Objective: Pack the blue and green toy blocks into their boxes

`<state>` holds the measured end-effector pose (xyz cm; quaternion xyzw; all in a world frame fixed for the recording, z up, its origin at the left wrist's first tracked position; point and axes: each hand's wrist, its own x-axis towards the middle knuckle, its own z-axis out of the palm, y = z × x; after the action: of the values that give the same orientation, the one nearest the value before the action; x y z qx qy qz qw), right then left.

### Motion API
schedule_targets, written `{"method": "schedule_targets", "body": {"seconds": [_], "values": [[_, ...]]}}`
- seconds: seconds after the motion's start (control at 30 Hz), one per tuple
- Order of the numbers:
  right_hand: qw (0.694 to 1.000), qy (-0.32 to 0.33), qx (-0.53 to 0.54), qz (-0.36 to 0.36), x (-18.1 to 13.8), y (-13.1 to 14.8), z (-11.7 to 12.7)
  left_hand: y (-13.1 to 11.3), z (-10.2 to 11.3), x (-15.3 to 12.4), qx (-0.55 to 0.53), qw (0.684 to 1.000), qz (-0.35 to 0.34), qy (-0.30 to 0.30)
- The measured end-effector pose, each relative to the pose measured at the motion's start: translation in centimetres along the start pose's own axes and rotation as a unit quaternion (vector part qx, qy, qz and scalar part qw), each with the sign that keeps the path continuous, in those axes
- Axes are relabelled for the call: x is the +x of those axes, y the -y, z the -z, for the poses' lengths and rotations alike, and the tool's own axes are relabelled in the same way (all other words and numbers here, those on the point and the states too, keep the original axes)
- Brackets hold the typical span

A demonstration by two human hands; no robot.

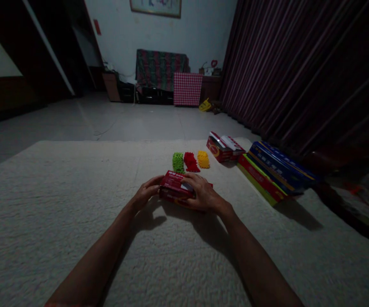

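Observation:
A small red cardboard box (173,181) with white lettering lies on the cream blanket, right in front of me. My left hand (146,194) presses against its left end, fingers along the edge and thumb below. Across the top and front of the same box lies my right hand (201,192), closed on it and covering much of its right half. A pale patch shows under those fingers. Just behind the box are three clusters of small toothed plastic pieces: green (178,162), red (191,162) and yellow (203,159).
Another red box (224,148) with raised flaps stands behind on the right. Beside it, a blue box (277,166) rests on a red and yellow-green box (261,179). The cream blanket (75,204) covers the surface. Dark curtains (286,64) hang at right.

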<state>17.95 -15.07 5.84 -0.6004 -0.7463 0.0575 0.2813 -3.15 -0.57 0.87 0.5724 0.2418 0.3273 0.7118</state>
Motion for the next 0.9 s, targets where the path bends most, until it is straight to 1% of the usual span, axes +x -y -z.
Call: {"method": "schedule_targets", "body": {"seconds": [0.07, 0.13, 0.27, 0.4, 0.5, 0.6, 0.67, 0.77, 0.9], "values": [[1.0, 0.023, 0.002, 0.0, 0.5, 0.6, -0.5, 0.0, 1.0, -1.0, 0.008, 1.0, -0.01, 0.011], [0.999, 0.046, -0.003, -0.013, 0.5, 0.5, -0.3, 0.3, 1.5, -1.5, 0.007, 1.0, -0.011, 0.01], [0.994, 0.075, 0.007, -0.081, -0.6, -1.1, 1.5, 1.0, 1.1, -1.5, -0.016, 1.0, -0.003, 0.013], [0.985, 0.114, 0.08, -0.101, -1.8, -2.6, 3.2, 0.8, 0.5, -0.7, -0.017, 1.0, -0.018, -0.016], [0.983, 0.127, 0.081, -0.102, -2.1, -3.0, 3.3, 0.3, 0.5, -0.3, 0.0, 1.0, -0.025, -0.006], [0.982, 0.136, 0.078, -0.103, -2.1, -3.1, 3.0, 0.0, 0.6, -0.2, 0.011, 1.0, -0.017, 0.01], [0.982, 0.135, 0.078, -0.106, -2.1, -3.1, 2.9, 0.1, 0.7, -0.3, 0.018, 1.0, -0.003, 0.01], [0.987, 0.109, 0.064, -0.098, -2.2, -3.0, 2.8, 0.3, 0.6, -0.4, 0.035, 0.999, 0.009, 0.01], [0.991, 0.075, 0.058, -0.09, -2.1, -2.9, 2.6, 0.3, 0.6, -0.5, 0.081, 0.996, 0.005, 0.034]]}}
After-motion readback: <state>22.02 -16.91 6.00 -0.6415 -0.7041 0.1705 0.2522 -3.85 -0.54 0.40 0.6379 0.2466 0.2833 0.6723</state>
